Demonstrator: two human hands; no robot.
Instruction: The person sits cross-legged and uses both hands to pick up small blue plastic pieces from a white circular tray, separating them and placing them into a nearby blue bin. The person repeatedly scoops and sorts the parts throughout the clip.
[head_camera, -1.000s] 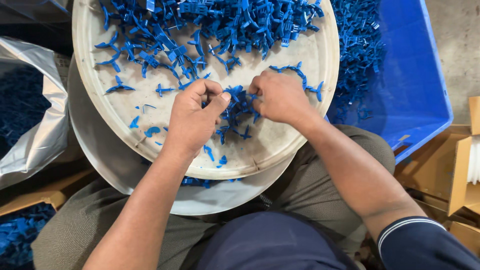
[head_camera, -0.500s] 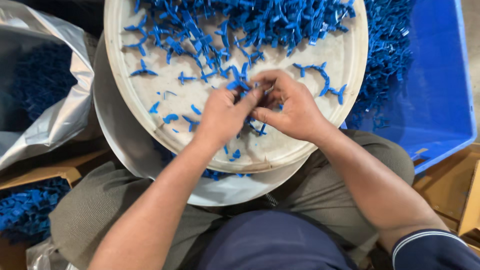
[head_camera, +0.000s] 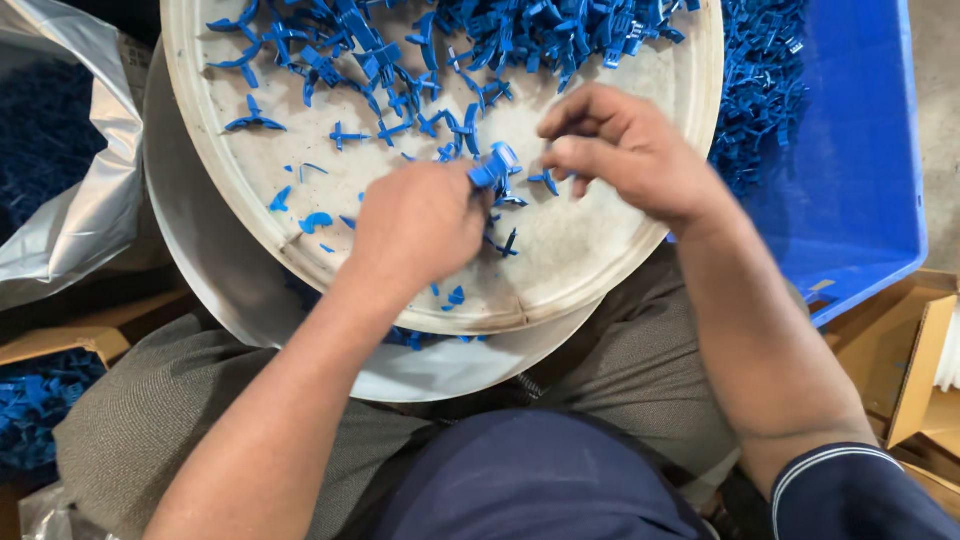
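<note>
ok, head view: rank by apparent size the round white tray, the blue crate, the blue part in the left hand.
1. round white tray
2. blue crate, though cut off by the frame, so its rank against the tray is unsure
3. blue part pinched by the left hand

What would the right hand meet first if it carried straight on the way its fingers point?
The right hand points left, toward the small blue plastic part pinched in the left hand. That part probably comes first, though their relative heights are unclear.
</note>
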